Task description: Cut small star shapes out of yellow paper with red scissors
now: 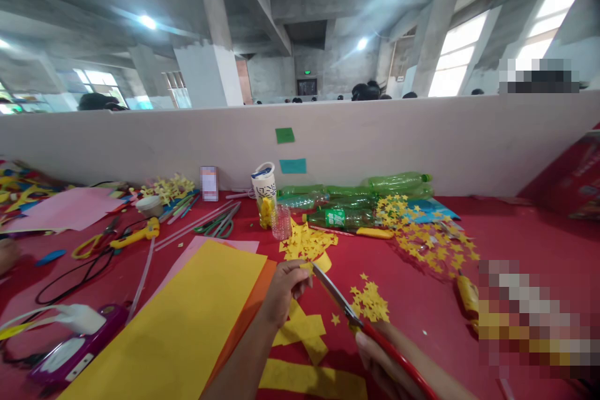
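Note:
My left hand (287,287) is closed, pinching a small yellow piece (307,267) between thumb and fingers. In my right hand (382,356) are red-handled scissors (344,307), their blade tips beside that yellow piece. Whether the blades touch it I cannot tell. Below my left hand lie cut yellow strips (302,328), with a longer strip (314,378) nearer to me. Small yellow stars (370,301) are heaped beside the scissors, and one loose star (335,319) lies apart. Beyond my hands is another pile of yellow stars (307,240).
Large yellow sheets (187,319) lie on the left over orange ones. Green plastic bottles (349,217), a cup (264,187) and a clear container (281,223) stand or lie behind. A glue gun (135,233), green scissors (225,220) and a purple power strip (79,350) are further left.

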The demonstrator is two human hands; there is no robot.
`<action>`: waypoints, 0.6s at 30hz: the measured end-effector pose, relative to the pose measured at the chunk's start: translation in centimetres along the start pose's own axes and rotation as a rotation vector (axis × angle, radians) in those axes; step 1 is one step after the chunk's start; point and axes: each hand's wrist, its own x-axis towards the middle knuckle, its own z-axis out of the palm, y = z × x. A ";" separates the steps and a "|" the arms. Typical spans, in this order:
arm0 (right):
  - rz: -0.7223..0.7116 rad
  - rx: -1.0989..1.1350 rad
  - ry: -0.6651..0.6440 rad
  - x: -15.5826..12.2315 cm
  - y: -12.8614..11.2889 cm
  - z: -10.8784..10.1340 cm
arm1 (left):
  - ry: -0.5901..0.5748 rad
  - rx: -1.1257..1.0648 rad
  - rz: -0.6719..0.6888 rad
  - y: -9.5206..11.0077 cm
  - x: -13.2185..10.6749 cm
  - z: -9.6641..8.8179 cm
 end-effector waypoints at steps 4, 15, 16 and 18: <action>-0.053 -0.026 0.005 -0.2 -0.1 -0.2 | -0.011 0.004 -0.013 -0.1 0.1 0.0; -0.056 -0.058 0.012 -0.4 -1.6 0.4 | -0.008 -0.035 -0.007 -0.1 0.0 0.6; -0.041 -0.039 0.022 -0.5 -1.7 0.4 | -0.005 -0.037 -0.003 -0.1 0.0 0.7; -0.027 -0.032 0.021 -0.7 -2.0 0.3 | -0.002 -0.039 0.019 0.1 -0.1 0.8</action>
